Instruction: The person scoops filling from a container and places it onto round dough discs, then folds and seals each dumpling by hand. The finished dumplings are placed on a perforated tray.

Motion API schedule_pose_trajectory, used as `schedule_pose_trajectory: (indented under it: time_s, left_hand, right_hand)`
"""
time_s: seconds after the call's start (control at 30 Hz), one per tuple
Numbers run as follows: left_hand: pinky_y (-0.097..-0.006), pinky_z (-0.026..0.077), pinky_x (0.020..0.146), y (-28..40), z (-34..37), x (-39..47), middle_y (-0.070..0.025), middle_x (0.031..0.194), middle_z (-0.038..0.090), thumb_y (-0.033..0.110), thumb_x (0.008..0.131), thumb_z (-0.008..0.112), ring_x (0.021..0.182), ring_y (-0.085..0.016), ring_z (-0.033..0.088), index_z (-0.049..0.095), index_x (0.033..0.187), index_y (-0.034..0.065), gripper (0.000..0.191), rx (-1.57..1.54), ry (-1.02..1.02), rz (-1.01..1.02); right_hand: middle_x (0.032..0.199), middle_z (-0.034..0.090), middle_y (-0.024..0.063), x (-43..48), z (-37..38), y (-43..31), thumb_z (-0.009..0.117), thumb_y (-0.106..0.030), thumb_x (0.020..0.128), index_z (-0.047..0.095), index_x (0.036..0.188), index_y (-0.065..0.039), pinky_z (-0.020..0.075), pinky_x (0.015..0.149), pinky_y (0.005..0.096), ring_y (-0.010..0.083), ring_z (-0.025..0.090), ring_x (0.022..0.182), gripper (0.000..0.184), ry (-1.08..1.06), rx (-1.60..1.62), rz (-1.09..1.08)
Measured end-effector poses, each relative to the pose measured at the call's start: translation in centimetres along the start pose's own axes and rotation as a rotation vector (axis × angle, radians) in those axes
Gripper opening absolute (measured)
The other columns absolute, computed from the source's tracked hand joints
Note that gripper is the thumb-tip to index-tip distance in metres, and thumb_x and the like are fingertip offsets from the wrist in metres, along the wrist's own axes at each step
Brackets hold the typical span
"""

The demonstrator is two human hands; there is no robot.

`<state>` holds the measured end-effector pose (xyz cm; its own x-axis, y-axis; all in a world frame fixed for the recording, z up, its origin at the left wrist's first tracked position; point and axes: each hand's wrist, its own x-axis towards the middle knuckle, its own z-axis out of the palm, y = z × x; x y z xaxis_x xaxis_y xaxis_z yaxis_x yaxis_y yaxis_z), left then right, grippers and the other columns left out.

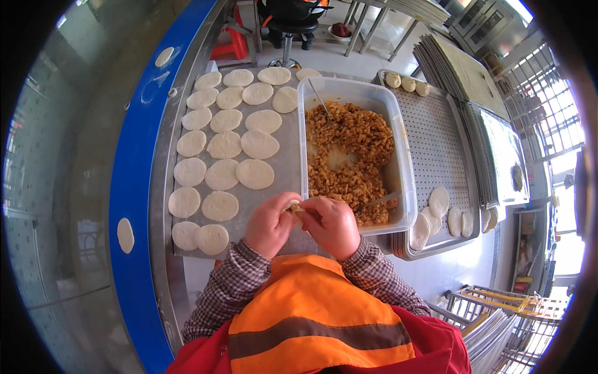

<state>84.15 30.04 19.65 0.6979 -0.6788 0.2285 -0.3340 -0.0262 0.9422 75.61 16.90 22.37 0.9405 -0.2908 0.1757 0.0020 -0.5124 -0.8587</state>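
A small piece of filled dough [293,206] is held between my left hand [272,224] and my right hand [332,225], whose fingertips pinch its edge; most of it is hidden by the fingers. Both hands are close in front of my body, at the near left corner of a clear plastic tub [357,229]. Brown chopped filling [350,187] lies in the tub, with a metal utensil [320,99] leaning in at the far left and another handle [385,198] near the right side. Rows of flat round dough wrappers [254,174] lie on the metal table [289,163] to the left.
Right of the tub is a perforated metal tray [434,135] with several pleated buns [408,84] at its far end and loose wrappers [438,202] at its near end. A blue conveyor belt [135,154] runs along the left, carrying wrappers. A person sits on a stool [289,26] beyond the table.
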Motion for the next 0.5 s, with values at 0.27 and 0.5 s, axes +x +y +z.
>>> schedule_pose_trajectory:
  time_s: [0.27,0.5]
  left_hand:
    - [-0.0305,0.048,0.070,-0.1,-0.1,-0.4,-0.0116,0.087,0.059,0.012,0.088,0.047,0.080,-0.025,0.059,0.053,0.103,0.0008,0.020,-0.324,-0.060,-0.337]
    - [-0.0271,0.049,0.070,-1.5,0.0,-0.4,-0.0088,0.097,0.059,0.018,0.092,0.048,0.080,-0.017,0.057,0.052,0.113,0.0030,0.026,-0.014,-0.103,-0.016]
  right_hand:
    - [0.071,0.059,0.0135,0.5,0.0,0.0,0.063,-0.006,0.077,0.059,0.087,-0.001,0.0470,0.055,0.0368,0.0314,0.058,0.062,0.012,0.037,-0.101,-0.227]
    - [0.071,0.058,0.0139,0.5,0.0,0.6,0.063,-0.008,0.077,0.061,0.086,-0.002,0.0455,0.055,0.0373,0.0301,0.058,0.063,0.011,-0.057,-0.200,-0.181]
